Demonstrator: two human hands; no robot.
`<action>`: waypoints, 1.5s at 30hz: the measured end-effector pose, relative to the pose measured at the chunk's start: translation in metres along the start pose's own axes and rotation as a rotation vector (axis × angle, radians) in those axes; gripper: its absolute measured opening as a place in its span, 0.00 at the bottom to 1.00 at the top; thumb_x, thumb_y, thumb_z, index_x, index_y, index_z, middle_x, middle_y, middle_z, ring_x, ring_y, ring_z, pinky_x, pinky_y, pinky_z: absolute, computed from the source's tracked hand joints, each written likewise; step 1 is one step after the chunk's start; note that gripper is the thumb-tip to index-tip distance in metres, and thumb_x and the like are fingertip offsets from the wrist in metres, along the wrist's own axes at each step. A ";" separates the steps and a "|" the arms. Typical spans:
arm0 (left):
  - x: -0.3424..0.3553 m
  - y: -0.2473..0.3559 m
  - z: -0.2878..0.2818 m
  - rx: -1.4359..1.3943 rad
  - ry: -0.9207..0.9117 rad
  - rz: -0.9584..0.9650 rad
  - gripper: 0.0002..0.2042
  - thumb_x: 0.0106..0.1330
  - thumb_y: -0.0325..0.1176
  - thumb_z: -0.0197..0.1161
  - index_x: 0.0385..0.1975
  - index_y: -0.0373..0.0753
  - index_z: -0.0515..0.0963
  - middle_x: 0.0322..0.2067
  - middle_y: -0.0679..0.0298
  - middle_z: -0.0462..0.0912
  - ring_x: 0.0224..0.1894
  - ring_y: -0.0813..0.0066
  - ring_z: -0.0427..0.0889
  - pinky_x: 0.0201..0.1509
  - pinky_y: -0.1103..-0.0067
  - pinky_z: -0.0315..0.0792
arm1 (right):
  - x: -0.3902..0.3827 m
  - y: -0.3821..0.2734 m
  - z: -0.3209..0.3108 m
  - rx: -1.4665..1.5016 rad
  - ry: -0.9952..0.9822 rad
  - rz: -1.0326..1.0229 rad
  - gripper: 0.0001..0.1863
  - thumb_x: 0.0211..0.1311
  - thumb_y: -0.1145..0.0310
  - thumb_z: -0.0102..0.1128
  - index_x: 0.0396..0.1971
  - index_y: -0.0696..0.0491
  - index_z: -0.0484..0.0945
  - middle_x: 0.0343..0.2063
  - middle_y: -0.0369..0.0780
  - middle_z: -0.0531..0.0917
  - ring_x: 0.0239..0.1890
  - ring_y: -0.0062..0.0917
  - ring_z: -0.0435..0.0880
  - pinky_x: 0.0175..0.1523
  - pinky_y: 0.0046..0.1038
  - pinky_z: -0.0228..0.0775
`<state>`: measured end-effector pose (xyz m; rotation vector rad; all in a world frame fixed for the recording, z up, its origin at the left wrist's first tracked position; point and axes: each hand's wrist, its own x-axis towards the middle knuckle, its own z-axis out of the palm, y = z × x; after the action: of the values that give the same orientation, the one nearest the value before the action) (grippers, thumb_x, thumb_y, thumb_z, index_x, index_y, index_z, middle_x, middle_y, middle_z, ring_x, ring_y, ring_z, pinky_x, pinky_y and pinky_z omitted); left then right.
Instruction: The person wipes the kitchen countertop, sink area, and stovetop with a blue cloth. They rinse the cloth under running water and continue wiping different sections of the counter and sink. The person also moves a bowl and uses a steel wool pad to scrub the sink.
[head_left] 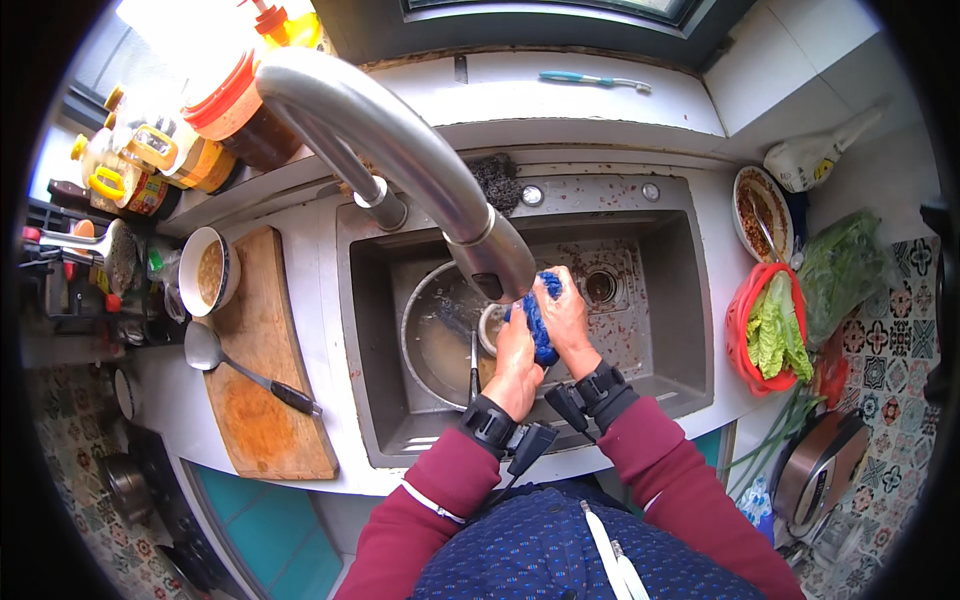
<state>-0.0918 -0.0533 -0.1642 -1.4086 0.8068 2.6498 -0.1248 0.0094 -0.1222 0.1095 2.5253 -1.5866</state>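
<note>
A fuzzy blue cloth (541, 330) is bunched over the middle of a grey sink (640, 345), gripped between both hands: the left hand (515, 362) closed on its near-left side, the right hand (567, 322) wrapped over its far-right side. Clock directions run from the cloth, twelve being away from the person.

At nine o'clock, close by, a round metal pot (408, 335) holds cloudy water, with a white rim (488, 328) (perhaps a small bowl, mostly hidden by the left hand) at its near side. A dark-handled utensil (474, 372) stands there at eight o'clock; a sleeve or wrist catching that handle could tip it and splash the water.

At ten o'clock the steel tap (440, 180) arches over, its nozzle just beside the hands, so a quick lift could knock knuckles on it. At two o'clock is the drain (601, 287), with reddish flecks scattered around it; these might clog it if washed in together.

At five and seven o'clock, black wrist devices (603, 390) on both arms hang over the sink's near part, where drips might wet them.

Farther out on the bench (318, 300), at eight o'clock, a spatula (255, 373) lies across a wooden board (265, 430), its handle tip near the board's right edge, where a swinging left elbow might sweep it off
</note>
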 end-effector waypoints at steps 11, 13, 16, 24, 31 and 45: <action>-0.017 0.041 -0.027 0.107 -0.083 0.267 0.12 0.69 0.37 0.60 0.47 0.40 0.74 0.42 0.62 0.82 0.44 0.74 0.81 0.52 0.71 0.76 | 0.021 0.030 -0.008 0.603 -0.009 0.293 0.13 0.65 0.60 0.61 0.40 0.54 0.78 0.33 0.33 0.82 0.34 0.17 0.79 0.42 0.22 0.73; -0.016 0.043 -0.033 -0.098 -0.278 0.060 0.13 0.69 0.39 0.60 0.50 0.45 0.73 0.47 0.63 0.80 0.50 0.72 0.79 0.56 0.69 0.75 | 0.016 0.028 -0.012 0.742 -0.187 0.340 0.12 0.66 0.60 0.60 0.41 0.52 0.77 0.34 0.32 0.80 0.36 0.16 0.79 0.43 0.21 0.73; 0.001 0.031 -0.032 -0.236 -0.475 -0.089 0.15 0.70 0.45 0.57 0.50 0.46 0.75 0.47 0.65 0.79 0.51 0.73 0.78 0.55 0.71 0.75 | -0.017 0.017 -0.010 0.699 -0.355 0.178 0.14 0.64 0.59 0.62 0.40 0.54 0.77 0.34 0.33 0.80 0.35 0.14 0.77 0.43 0.20 0.71; 0.003 0.018 -0.012 0.066 -0.006 -0.073 0.16 0.75 0.43 0.45 0.47 0.39 0.75 0.40 0.62 0.82 0.41 0.68 0.83 0.48 0.70 0.79 | 0.002 0.011 0.010 0.030 -0.050 -0.055 0.18 0.60 0.57 0.62 0.41 0.54 0.74 0.30 0.49 0.82 0.32 0.41 0.82 0.40 0.34 0.74; 0.004 0.040 -0.015 -0.026 -0.107 0.071 0.14 0.72 0.42 0.49 0.41 0.39 0.76 0.36 0.64 0.82 0.35 0.71 0.84 0.38 0.74 0.80 | -0.019 0.012 0.020 0.059 -0.154 -0.147 0.18 0.63 0.57 0.59 0.46 0.53 0.73 0.32 0.51 0.82 0.39 0.47 0.83 0.42 0.37 0.73; 0.026 0.185 -0.089 0.593 0.073 0.601 0.22 0.62 0.35 0.59 0.57 0.42 0.66 0.47 0.63 0.70 0.47 0.74 0.71 0.46 0.77 0.71 | 0.015 0.002 -0.017 1.050 -0.332 0.407 0.09 0.66 0.64 0.60 0.41 0.52 0.79 0.37 0.33 0.83 0.39 0.20 0.83 0.46 0.25 0.77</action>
<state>-0.0880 -0.2592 -0.1455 -1.2286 2.0824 2.3414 -0.1413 0.0257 -0.1193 0.3973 1.1265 -2.2767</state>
